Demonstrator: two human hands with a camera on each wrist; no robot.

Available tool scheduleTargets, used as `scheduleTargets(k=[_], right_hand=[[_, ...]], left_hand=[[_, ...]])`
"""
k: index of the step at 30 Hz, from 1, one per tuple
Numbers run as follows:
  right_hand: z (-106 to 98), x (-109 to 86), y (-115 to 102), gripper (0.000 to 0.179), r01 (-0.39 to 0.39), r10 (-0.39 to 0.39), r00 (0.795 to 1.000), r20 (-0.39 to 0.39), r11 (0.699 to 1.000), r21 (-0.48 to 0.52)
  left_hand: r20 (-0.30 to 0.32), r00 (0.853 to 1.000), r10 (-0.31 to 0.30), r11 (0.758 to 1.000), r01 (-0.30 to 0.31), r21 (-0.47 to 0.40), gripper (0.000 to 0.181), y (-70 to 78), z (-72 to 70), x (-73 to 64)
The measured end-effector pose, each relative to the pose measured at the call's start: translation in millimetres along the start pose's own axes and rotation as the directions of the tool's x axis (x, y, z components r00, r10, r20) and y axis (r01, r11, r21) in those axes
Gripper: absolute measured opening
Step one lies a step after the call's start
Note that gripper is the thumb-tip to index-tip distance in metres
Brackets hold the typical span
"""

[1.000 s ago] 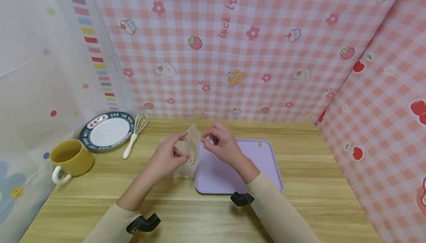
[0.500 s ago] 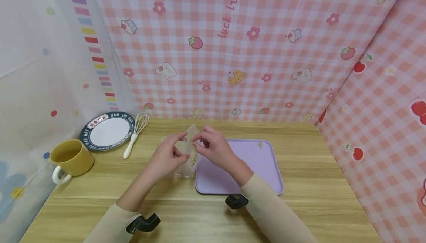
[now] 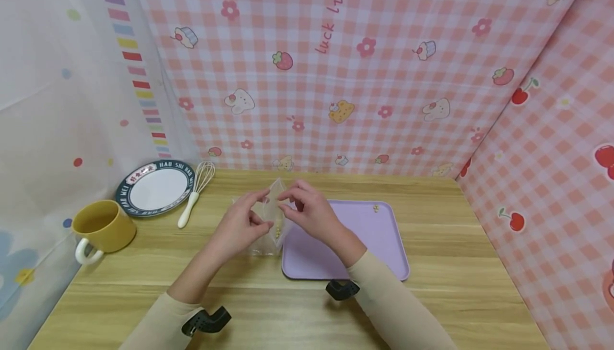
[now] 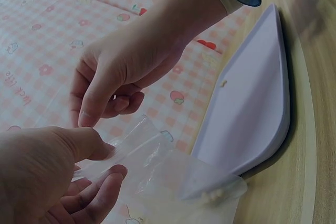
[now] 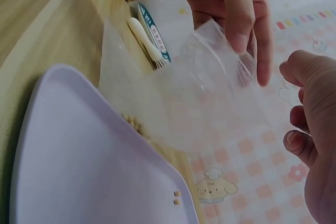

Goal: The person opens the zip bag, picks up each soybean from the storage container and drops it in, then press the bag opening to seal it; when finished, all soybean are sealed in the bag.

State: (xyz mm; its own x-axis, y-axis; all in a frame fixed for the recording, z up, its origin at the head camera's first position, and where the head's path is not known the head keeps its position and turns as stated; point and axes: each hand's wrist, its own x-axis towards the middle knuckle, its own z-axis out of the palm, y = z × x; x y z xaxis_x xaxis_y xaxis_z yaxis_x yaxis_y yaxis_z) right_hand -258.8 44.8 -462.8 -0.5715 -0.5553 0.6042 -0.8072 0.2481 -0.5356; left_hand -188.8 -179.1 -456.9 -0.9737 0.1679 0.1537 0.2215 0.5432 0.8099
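Nearest me, two cream sleeves (image 3: 398,299), each with a black wrist camera (image 3: 208,320), reach across a wood-grain table (image 3: 259,307). The left hand (image 3: 240,222) pinches a clear zip bag (image 3: 274,214) near its mouth, thumb on one side, fingers on the other. A few small pale pieces (image 3: 277,231) sit low inside it. Clear plastic also lies flat beside it; I cannot tell whether it is the same bag.

The right hand (image 3: 312,211) is at the bag's upper edge, its thumb and forefinger narrowly spaced. I cannot tell whether anything is between those fingertips.

The bag hangs just beside the left edge of a lilac tray (image 3: 360,243); whether they touch is unclear. Near the tray's far right corner lie a few more pieces (image 3: 376,209).

The step in hand seems to be finger work at the bag's mouth. As I judge it, the next move calls for a steady left pinch and the bag kept mouth-up, lest the pieces spill.

Off to the left stand a yellow mug (image 3: 107,230) with a white handle, then a white-handled whisk (image 3: 189,209) beside a dark-rimmed plate (image 3: 155,190). Farthest back hangs pink checked cloth (image 3: 403,83).
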Motion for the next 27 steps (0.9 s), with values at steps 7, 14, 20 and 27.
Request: scheduleTargets(k=[7, 14, 20, 27], right_hand=[[-15.8, -2.9, 13.3, 0.011, -0.135, 0.135, 0.991, -0.024, 0.99, 0.028], [-24.1, -10.1, 34.3, 0.01, -0.219, 0.22, 0.975, -0.043, 0.975, 0.029], [-21.5, -15.3, 51.2, 0.01, -0.227, 0.229, 0.973, 0.034, 0.973, -0.047], [-13.9, -19.4, 72.9, 0.012, -0.319, 0.331, 0.925, 0.189, 0.943, -0.091]], left_hand=[[-0.007, 1.0, 0.01, 1.0, -0.01, -0.012, 0.078, -2.0, -0.1, 0.8], [-0.013, 1.0, 0.01, 1.0, -0.01, -0.011, 0.078, -1.2, 0.0, 0.3], [-0.02, 1.0, 0.017, 1.0, -0.017, -0.005, 0.078, -4.0, 0.1, 0.5], [-0.016, 1.0, 0.014, 1.0, -0.015, -0.016, 0.079, -6.6, 0.0, -1.4]])
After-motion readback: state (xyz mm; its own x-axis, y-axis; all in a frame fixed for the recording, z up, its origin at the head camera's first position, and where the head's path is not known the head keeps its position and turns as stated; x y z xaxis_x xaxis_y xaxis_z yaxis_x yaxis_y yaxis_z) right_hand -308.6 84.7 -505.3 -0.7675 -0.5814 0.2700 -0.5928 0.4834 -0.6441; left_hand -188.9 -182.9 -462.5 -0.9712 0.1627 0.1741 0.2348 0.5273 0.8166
